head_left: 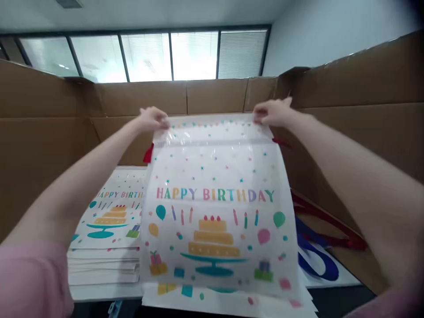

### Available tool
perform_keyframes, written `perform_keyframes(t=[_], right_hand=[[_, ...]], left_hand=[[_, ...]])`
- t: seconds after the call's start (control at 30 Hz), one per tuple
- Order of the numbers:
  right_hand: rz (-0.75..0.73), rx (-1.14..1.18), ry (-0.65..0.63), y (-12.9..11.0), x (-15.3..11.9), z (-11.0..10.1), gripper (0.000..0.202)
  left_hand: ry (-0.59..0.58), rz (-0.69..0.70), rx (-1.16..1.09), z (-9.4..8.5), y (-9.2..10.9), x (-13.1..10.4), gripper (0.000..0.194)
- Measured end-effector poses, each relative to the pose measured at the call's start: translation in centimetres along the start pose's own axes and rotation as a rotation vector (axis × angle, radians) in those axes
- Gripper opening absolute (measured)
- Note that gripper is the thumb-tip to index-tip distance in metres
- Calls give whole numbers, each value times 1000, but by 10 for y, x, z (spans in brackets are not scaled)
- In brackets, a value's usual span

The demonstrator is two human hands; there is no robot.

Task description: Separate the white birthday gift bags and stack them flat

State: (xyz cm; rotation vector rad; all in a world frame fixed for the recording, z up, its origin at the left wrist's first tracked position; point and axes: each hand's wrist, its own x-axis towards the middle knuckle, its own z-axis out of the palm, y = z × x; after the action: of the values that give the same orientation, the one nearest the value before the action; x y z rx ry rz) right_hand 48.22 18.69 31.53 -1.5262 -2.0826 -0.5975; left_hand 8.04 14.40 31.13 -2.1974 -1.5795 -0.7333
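A white, shiny plastic bag (215, 172) hangs upright before me, printed with "HAPPY BIRTHDAY", a yellow tiered cake, balloons and candles. My left hand (154, 118) pinches its top left corner. At the top right corner, my right hand (270, 112) is closed on the edge in the same way. Red ribbon (149, 153) sticks out at both sides just under the folded top band. Below the bag's lower edge shows a pile of matching printed bags (198, 302), mostly hidden behind it.
On the left sits a thick stack of the same printed bags (102, 267). To the right lie a blue ribbon (327, 267) and a red ribbon (354, 242) on a white sheet and cardboard. Tall cardboard walls (142, 97) enclose the back and both sides.
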Motion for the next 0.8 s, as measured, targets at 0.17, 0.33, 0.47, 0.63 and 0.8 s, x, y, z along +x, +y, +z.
perform_keyframes(t=[0.17, 0.33, 0.47, 0.63, 0.8], right_hand=[[54, 22, -314, 38, -20, 132, 18], [71, 106, -541, 63, -52, 233, 19], [74, 146, -611, 73, -61, 279, 17], [56, 182, -663, 77, -51, 307, 17], [47, 212, -660, 74, -39, 321, 18]], left_hand=[[-335, -46, -90, 136, -5, 8, 20], [-495, -14, -146, 248, -9, -8, 20], [-556, 15, -175, 299, -18, -16, 22], [-595, 38, -195, 318, -36, -10, 30], [-627, 34, -179, 318, -52, 1, 26]])
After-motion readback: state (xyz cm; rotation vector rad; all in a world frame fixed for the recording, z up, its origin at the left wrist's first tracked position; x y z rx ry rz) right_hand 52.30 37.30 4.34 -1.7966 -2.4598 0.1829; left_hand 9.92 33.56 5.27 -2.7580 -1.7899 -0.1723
